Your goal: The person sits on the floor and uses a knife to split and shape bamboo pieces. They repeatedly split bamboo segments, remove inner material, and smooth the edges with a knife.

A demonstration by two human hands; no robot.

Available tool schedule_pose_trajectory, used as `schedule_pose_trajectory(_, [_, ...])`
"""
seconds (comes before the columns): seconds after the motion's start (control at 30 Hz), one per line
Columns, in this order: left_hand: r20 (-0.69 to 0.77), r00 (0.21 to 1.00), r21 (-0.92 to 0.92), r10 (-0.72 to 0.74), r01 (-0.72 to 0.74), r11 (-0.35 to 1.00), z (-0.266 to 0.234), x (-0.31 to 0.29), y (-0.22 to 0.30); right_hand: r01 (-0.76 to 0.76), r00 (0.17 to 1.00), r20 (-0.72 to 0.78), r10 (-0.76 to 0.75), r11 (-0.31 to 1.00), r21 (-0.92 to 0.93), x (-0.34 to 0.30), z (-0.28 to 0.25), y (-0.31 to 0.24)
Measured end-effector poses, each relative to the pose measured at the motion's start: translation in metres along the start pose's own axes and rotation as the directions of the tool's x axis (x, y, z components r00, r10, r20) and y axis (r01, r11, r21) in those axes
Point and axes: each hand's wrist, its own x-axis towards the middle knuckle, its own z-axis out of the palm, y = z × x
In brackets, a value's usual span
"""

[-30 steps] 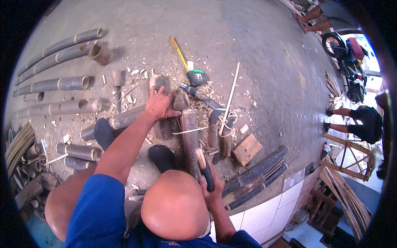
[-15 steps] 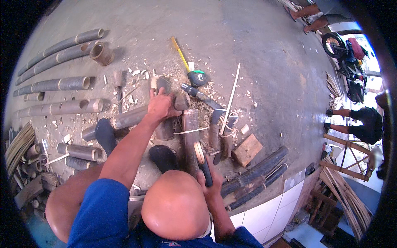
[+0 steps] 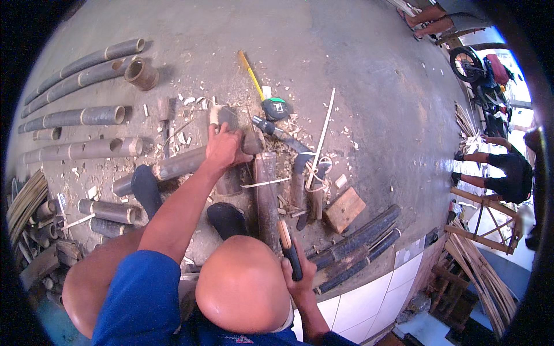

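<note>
My left hand (image 3: 224, 147) is closed over a dark bamboo tube (image 3: 183, 163) lying crosswise, its fingers by a pale, cut end (image 3: 214, 114). A second bamboo tube (image 3: 266, 199) runs toward me, with a thin pale strip (image 3: 265, 183) across it. My right hand (image 3: 300, 275) grips a narrow tool (image 3: 292, 256) with a black body and a wood-coloured end; its exact kind is unclear. The tool is to the right of the second tube, apart from it. Beyond my left hand lie a tape measure (image 3: 276, 108) and a black-and-grey tool (image 3: 280, 134).
Bamboo tubes (image 3: 81, 118) lie at the left, and more (image 3: 360, 245) at the right near white tiles (image 3: 366, 296). A wooden block (image 3: 345, 210) sits right of the shavings (image 3: 288, 130). Another person (image 3: 508, 173) bends over at the far right, near a motorcycle (image 3: 470, 63).
My right hand and its tool have drawn back toward me, away from the second tube. My left hand has stayed on the bamboo. The person at the right has reached an arm out.
</note>
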Motion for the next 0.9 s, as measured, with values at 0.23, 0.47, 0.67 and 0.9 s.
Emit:
schedule_pose_trajectory(0.23, [-0.034,0.999,0.003,0.006,-0.006,1.0,-0.007,0.0,0.003,-0.013,1.0,0.005,0.013,0.994,0.111,0.104,0.059,0.013])
schedule_pose_trajectory(0.47, [0.008,1.0,0.006,-0.016,0.016,1.0,-0.007,-0.001,0.004,-0.003,1.0,0.025,0.003,1.0,-0.009,-0.006,-0.002,0.004])
schedule_pose_trajectory(0.67, [0.059,0.997,-0.003,-0.042,0.043,0.999,-0.008,0.0,0.006,0.044,0.999,-0.016,-0.043,0.997,0.067,0.101,0.057,0.011])
schedule_pose_trajectory(0.9, [0.11,0.993,0.01,-0.041,0.041,0.999,-0.006,0.005,0.001,-0.056,0.997,0.046,0.056,0.998,-0.011,-0.013,-0.007,0.009])
